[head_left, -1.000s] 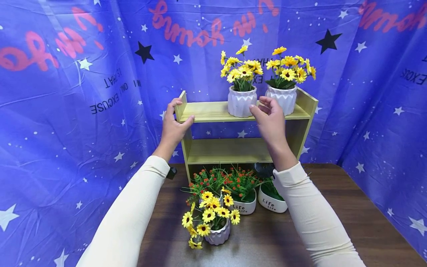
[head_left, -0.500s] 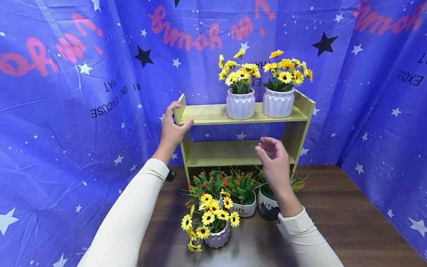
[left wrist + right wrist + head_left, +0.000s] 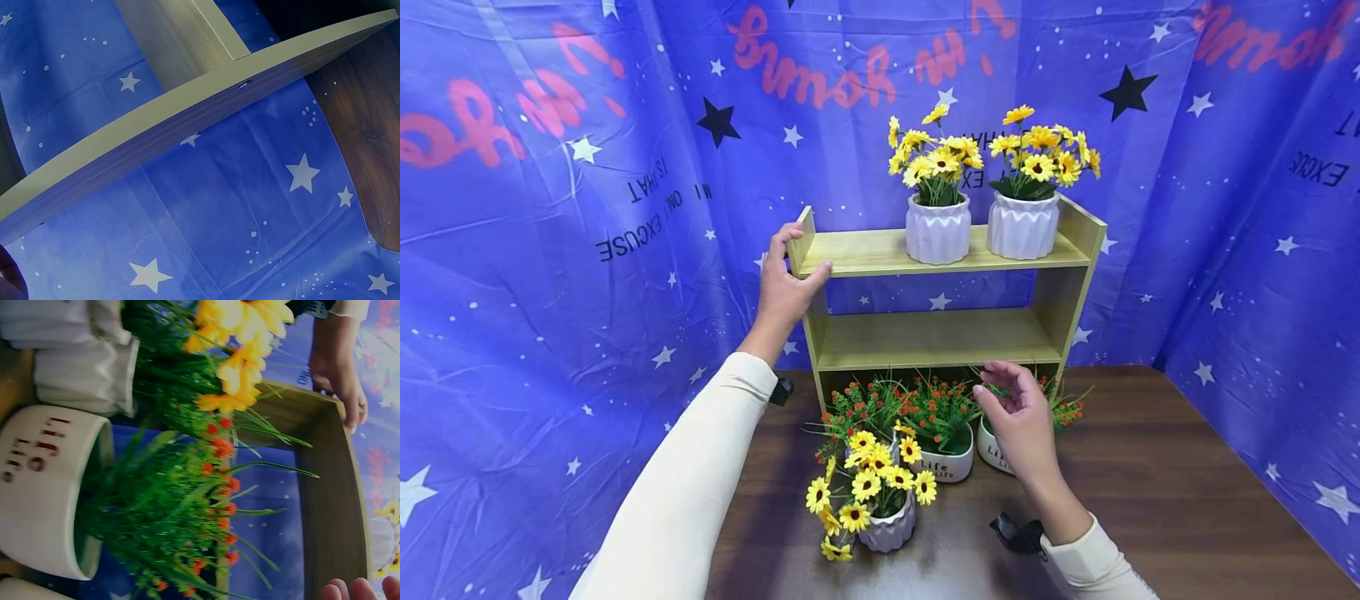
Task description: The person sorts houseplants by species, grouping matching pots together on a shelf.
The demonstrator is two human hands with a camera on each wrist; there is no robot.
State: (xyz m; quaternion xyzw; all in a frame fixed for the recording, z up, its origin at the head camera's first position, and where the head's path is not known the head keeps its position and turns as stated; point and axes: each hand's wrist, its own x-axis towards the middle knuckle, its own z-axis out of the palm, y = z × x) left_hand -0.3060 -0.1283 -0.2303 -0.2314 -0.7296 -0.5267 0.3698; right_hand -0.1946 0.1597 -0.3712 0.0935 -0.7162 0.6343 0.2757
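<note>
In the head view my left hand (image 3: 784, 296) grips the upper left corner of a wooden shelf (image 3: 936, 337), thumb at the front edge and fingers outside the side panel. The left wrist view shows that panel (image 3: 187, 103) from outside. My right hand (image 3: 1026, 425), loosely curled and holding nothing, hovers in front of the white "Life" pot (image 3: 992, 446) at right, hiding part of it. Its fingertips (image 3: 362, 590) edge into the right wrist view. Two white pots of yellow flowers, left (image 3: 937, 232) and right (image 3: 1022, 229), stand on the top board.
Below the shelf's front stand a middle "Life" pot (image 3: 951, 465) and another plant with red blossoms (image 3: 865, 408). Nearest on the brown table (image 3: 1187, 492) is a pot of yellow flowers (image 3: 887, 529). A blue star-printed curtain (image 3: 587, 333) hangs around the table.
My right hand has left the flower pots on the top board and come down toward the plants on the table. My left hand stays on the shelf corner.
</note>
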